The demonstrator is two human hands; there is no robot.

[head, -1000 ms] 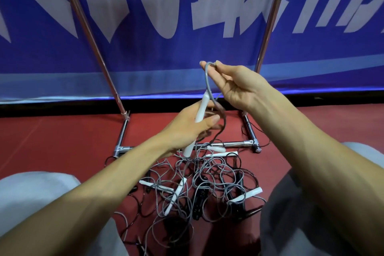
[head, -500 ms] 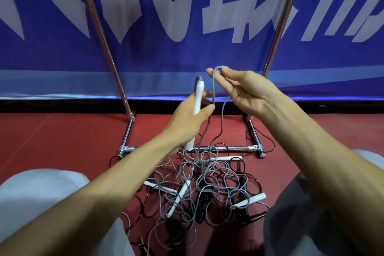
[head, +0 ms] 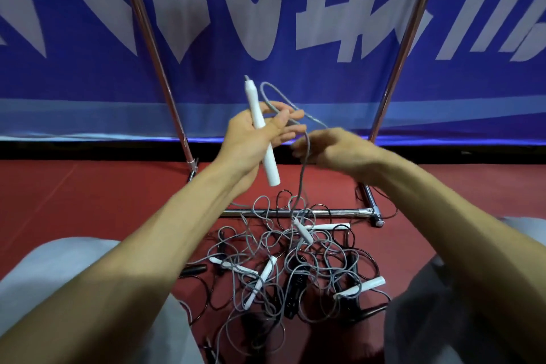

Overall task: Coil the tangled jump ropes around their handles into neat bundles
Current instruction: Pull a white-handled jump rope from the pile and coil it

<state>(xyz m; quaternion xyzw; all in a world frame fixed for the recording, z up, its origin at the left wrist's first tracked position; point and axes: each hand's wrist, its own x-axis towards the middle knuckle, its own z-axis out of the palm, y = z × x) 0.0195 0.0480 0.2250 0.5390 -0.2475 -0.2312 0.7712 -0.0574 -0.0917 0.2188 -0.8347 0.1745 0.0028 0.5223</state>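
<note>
Left hand (head: 251, 139) grasps the white handle (head: 261, 130), now tipped upright; right hand (head: 331, 151), blurred, grip unclear, has dropped beside the grey rope (head: 304, 162) trailing to the floor tangle (head: 289, 260): first wrap likely starting.

The right hand (head: 334, 151) now sits lower than the white handle (head: 261, 130), its pinch on the grey rope (head: 304, 162) loosened, while the left hand (head: 251, 139) tilts that handle upright, palm showing.
</note>
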